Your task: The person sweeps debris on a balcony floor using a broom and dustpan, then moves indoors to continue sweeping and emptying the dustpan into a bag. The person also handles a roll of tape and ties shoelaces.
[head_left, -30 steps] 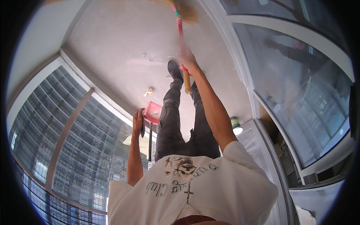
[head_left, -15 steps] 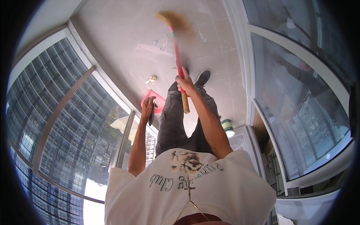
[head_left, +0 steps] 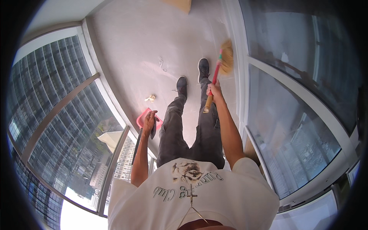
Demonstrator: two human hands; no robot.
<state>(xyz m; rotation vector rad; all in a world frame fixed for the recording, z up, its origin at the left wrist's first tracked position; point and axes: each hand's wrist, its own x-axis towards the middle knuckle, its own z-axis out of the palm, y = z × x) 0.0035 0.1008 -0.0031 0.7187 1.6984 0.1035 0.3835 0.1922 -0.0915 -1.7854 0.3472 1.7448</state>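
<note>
My right hand (head_left: pixel 215 92) is wrapped round the red handle of a broom (head_left: pixel 217 72). The broom's straw head lies at the right side of the floor, near the glass door's frame, and its tan handle end points back toward me. At the left, my left hand (head_left: pixel 149 122) is closed on a dark flat object (head_left: pixel 153 129) whose kind I cannot make out. Just behind that hand is a pink dustpan (head_left: pixel 142 115). A dark stick (head_left: pixel 137 146) runs beside my left forearm; whether my fingers hold it is hidden.
A crumpled pale scrap (head_left: pixel 150 98) lies on the floor beyond the dustpan, and thin pale shreds (head_left: pixel 162 64) lie farther ahead. A tan board-like thing (head_left: pixel 181 4) shows at the far edge. Windows (head_left: pixel 73 126) line the left; glass doors (head_left: pixel 291 126) line the right.
My right hand has swung the broom from the far middle of the floor to the right, beside the door frame. My feet have shifted, while the left hand remains near the dustpan.
</note>
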